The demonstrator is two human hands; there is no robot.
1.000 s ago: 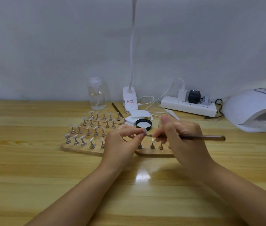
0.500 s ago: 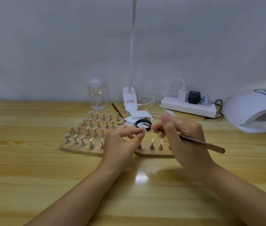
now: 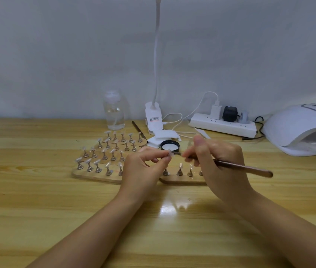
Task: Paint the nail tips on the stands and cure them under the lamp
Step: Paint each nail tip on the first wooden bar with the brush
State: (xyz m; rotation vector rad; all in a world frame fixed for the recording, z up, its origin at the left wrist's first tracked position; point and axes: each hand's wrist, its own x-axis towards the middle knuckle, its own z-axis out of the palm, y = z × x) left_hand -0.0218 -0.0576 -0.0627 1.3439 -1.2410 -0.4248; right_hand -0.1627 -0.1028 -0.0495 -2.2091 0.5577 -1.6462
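Pale wooden table (image 3: 37, 209), wooden stand boards (image 3: 95, 176) with nail tips, clear bottle (image 3: 114, 111), power strip (image 3: 223, 125), white curing lamp (image 3: 300, 128), clip lamp base (image 3: 153, 118)

plain pale wall (image 3: 56, 55) behind a glossy light wooden table (image 3: 37, 209)

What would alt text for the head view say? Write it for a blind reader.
A left hand pinches a nail tip while the right hand holds a brush to it, above wooden stands of nail tips on a wooden table. A white curing lamp sits far right.
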